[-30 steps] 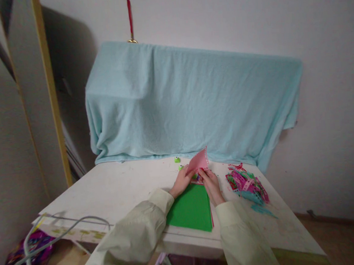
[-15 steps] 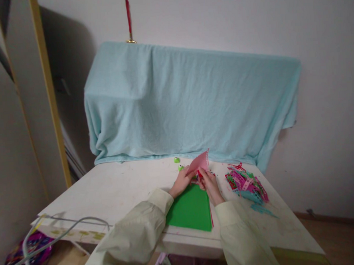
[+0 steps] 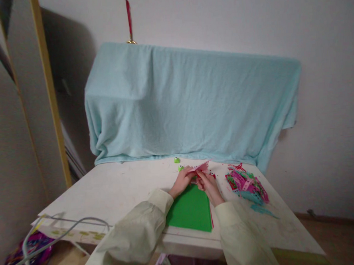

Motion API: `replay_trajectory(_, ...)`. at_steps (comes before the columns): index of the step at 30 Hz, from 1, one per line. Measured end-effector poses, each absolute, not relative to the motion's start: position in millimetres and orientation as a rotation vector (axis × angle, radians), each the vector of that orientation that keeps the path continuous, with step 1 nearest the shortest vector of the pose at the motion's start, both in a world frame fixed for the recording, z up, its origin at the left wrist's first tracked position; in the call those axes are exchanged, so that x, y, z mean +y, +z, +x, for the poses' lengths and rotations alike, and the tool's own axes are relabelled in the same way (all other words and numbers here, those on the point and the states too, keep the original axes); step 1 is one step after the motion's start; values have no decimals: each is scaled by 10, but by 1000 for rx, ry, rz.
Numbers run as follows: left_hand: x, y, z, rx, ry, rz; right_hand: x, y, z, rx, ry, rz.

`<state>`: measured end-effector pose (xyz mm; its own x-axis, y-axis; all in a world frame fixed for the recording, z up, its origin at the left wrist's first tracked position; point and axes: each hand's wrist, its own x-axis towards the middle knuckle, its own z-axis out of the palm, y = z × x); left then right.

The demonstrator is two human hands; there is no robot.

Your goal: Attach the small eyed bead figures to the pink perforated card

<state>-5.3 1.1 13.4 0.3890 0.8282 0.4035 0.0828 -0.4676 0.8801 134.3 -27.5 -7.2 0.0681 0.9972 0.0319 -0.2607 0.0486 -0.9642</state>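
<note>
**Both hands pinching pink paper, far end of green sheet**

Pink paper piece [image 3: 200, 166] pinched from both sides: left hand [image 3: 182, 183] gripping its 9 o'clock edge, right hand [image 3: 209, 186] its 3 o'clock side, fingers closed on it. Held low, nearly flat, just above the table [image 3: 114, 188]; two-sided grip probably to keep the thin sheet from flopping while worked.

Green sheet [image 3: 191, 208] flat under the wrists, near edge close to table front at 6 o'clock, likely serving as a work mat. Small green bits [image 3: 176, 160] just beyond hands at 11 o'clock. Scrap pile [image 3: 246, 185] at 3 o'clock, near but apart from right hand. Blue cloth [image 3: 193, 103] draped at 12 o'clock, closing off the back. Open tabletop at 9 o'clock; cable [image 3: 65, 227] along front-left corner.
</note>
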Motion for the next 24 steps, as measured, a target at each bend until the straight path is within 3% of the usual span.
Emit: replay_trajectory(24, -17, 99, -22, 838, 1050, 1663, -317, -24, 1347, -1017, 1243, -1079)
